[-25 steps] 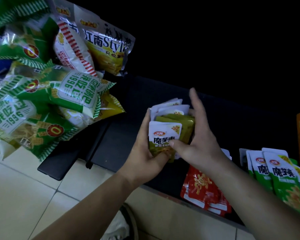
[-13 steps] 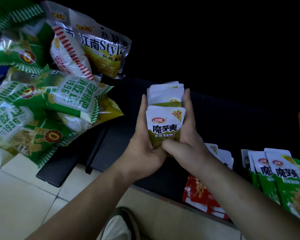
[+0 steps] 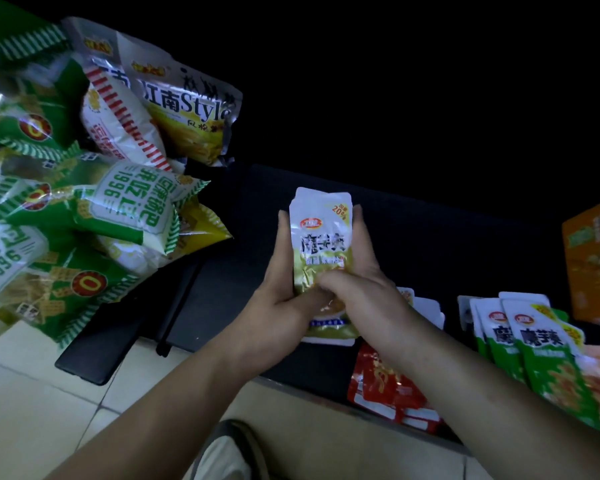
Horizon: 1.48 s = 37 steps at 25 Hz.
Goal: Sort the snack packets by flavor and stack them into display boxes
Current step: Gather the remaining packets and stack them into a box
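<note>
Left hand [image 3: 284, 306] and right hand [image 3: 361, 296], head view: both curl round an upright stack of yellow-green konjac packets [image 3: 321, 237], thumbs pinching its lower front, above the black surface [image 3: 222, 282]. Best squared flush at the edges before boxing, one flavor only; red packets [image 3: 388, 386], green packets [image 3: 541, 348] lie apart, right. Display box unclear.

- yellow-green packets [image 3: 321, 237]: front print blurred; lower end hidden under thumbs of left hand [image 3: 284, 306] and right hand [image 3: 364, 299]; count behind unclear
- red packets [image 3: 388, 393]: partly covered by right forearm [image 3: 465, 375]
- orange box [image 3: 593, 271]: cut by right edge
- green bags [image 3: 21, 220]: cut by left edge
</note>
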Tool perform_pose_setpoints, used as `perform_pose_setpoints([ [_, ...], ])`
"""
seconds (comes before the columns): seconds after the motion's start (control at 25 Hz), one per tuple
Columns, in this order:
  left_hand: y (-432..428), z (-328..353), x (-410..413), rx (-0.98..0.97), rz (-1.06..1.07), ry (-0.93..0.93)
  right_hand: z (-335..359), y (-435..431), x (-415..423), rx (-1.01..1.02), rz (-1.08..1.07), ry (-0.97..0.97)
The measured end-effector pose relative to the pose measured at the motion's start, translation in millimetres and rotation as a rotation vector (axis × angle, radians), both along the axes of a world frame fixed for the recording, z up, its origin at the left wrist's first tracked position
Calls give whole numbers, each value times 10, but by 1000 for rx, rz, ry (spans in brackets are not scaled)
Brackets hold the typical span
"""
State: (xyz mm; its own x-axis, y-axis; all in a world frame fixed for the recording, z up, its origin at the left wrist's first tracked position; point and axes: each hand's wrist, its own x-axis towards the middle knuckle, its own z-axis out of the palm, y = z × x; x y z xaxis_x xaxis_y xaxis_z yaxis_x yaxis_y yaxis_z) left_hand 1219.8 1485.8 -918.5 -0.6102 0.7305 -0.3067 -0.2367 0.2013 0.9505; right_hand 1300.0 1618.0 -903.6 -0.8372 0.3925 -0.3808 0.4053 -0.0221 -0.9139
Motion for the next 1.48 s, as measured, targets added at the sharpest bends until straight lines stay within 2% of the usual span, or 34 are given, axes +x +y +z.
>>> perform_pose_setpoints([
  [0.12,341,175,90,-21,-50,-277,175,216,352,-48,-95,-35],
  [0.28,612,726,819,-85,-334,-142,370,667,1099,-64,-228,-74],
  [0.4,831,1119,1282,-88,-489,-105,876,770,1753,-172,-410,-73],
  [0.64,1753,1511,2123,-154,-514,9,1477,1215,2769,-253,-770,-69],
  [0.84,2489,1459,3020,-221,-472,-46,1494,1696,3584,-288,-1002,-72],
  [0.96,2696,1273,3519,-210,-448,-100,1281,1854,3905,-170,-1058,-120],
  [1.04,2625,1202,3728,-280,-441,-124,1107,1756,4051,-119,-1047,-171],
  [1.2,2321,1056,3756,-393,-456,-88,834,1454,4240,-232,-916,-145],
  [1.36,2266,1088,3901,-372,-442,-106,797,1483,4449,-308,-991,-14],
  [1.48,2218,1133,4130,-333,-394,-98,885,1498,4610,-274,-976,-11],
])
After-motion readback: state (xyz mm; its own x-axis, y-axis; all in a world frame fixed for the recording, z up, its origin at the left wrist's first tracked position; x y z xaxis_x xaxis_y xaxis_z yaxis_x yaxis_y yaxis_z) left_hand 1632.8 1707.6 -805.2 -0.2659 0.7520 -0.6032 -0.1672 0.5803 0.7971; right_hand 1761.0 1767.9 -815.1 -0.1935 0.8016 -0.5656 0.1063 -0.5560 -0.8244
